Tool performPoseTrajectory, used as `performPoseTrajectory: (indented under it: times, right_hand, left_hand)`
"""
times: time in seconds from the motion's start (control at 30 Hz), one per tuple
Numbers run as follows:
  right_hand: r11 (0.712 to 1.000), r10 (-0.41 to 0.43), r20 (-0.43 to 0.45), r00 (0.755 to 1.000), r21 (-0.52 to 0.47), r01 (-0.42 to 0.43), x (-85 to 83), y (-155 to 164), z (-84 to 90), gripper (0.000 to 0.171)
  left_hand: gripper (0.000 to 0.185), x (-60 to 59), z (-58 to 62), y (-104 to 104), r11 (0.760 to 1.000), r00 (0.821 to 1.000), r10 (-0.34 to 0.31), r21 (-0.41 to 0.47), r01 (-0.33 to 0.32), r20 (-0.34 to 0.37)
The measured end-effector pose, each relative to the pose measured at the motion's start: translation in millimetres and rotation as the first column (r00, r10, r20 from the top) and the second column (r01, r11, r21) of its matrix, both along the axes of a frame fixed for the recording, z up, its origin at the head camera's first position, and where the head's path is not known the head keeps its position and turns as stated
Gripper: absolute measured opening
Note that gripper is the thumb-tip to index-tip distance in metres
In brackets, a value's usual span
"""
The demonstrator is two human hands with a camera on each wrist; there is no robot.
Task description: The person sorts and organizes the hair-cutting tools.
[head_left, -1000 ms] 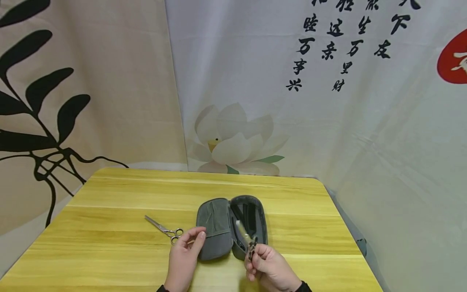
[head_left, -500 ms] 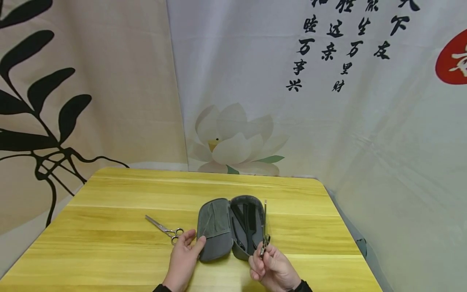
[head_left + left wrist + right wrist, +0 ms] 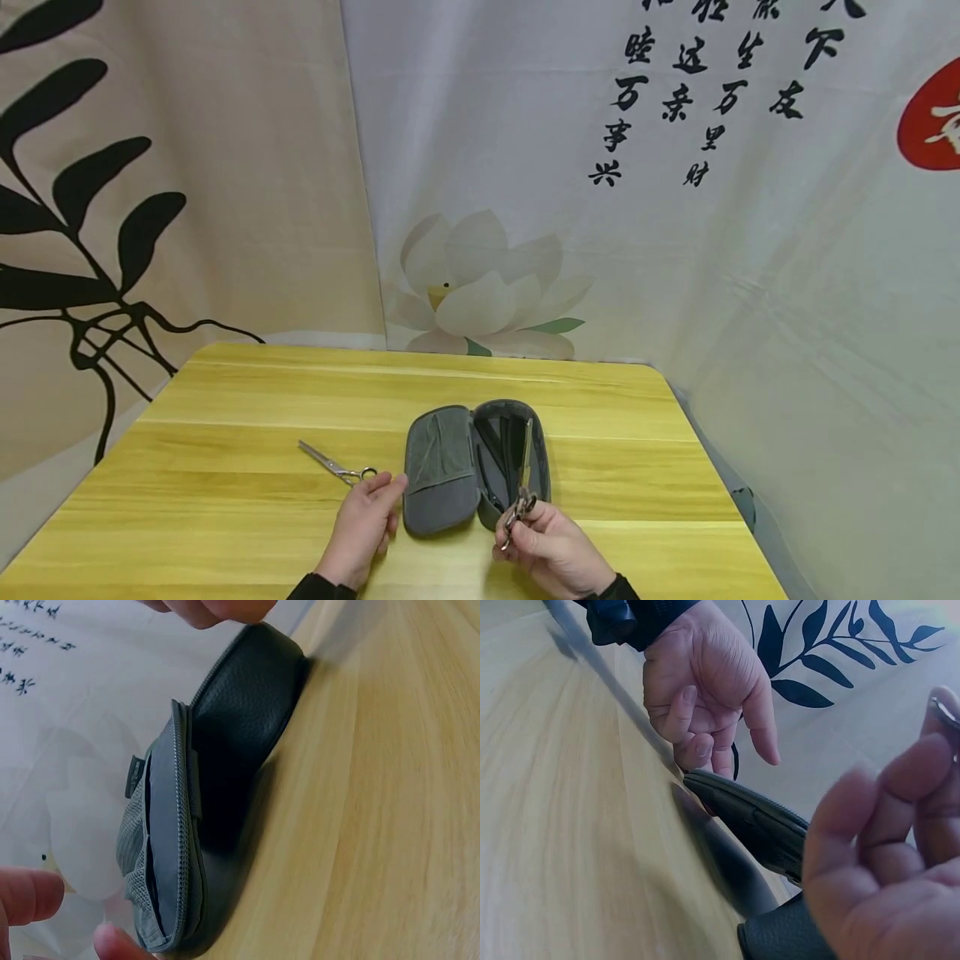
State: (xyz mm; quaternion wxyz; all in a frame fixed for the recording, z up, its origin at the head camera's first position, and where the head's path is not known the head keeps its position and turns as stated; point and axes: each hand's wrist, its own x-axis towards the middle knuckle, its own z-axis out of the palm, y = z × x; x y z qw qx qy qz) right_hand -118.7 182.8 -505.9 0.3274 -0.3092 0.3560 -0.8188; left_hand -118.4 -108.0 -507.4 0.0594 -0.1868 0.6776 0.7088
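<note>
A grey zip case [image 3: 441, 471] lies open on the yellow wooden table [image 3: 225, 500], and dark tools sit in its right half [image 3: 504, 446]. My right hand [image 3: 553, 550] pinches the finger rings of a pair of scissors [image 3: 523, 483]; the blades point away over that right half. My left hand [image 3: 366, 523] rests on the table just left of the case with its fingers loosely curled and holds nothing. The right wrist view shows this left hand [image 3: 705, 682] by the case's edge [image 3: 754, 817]. The left wrist view shows the case [image 3: 217, 780] side-on.
A second, silver pair of scissors [image 3: 336, 467] lies on the table left of the case, just beyond my left hand. Printed cloth hangs behind and to the right of the table. The table's right edge [image 3: 720, 492] is close to the case.
My right hand has brought its scissors left from the case's right rim to above the right half. My left hand has slid back off the case's left flap.
</note>
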Motion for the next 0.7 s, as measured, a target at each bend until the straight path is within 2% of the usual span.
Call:
performPoseTrajectory:
  times: [0.17,0.33,0.47,0.7]
  right_hand:
    - [0.993,-0.046,-0.031,0.998,0.103,0.049,-0.3,0,1.0,0.032]
    - [0.988,-0.086,-0.041,0.995,0.124,0.09,-0.4,1,0.3,0.031]
    - [0.985,-0.115,-0.034,0.993,0.126,0.118,-1.0,1,-0.5,0.03]
    - [0.977,-0.148,-0.034,0.988,0.151,0.152,-1.2,0,-0.4,0.029]
  left_hand:
    - [0.07,0.9,2.2,-1,1.0,1.0,-0.01,-0.018,0.01,-0.015]
    - [0.07,0.0,-0.4,-1,1.0,1.0,-0.018,-0.003,0.018,-0.016]
    - [0.067,-3.1,-4.5,-1,0.998,0.999,-0.034,0.043,0.035,-0.015]
    - [0.05,-5.1,-13.6,5,0.982,0.989,-0.142,0.123,0.146,-0.038]
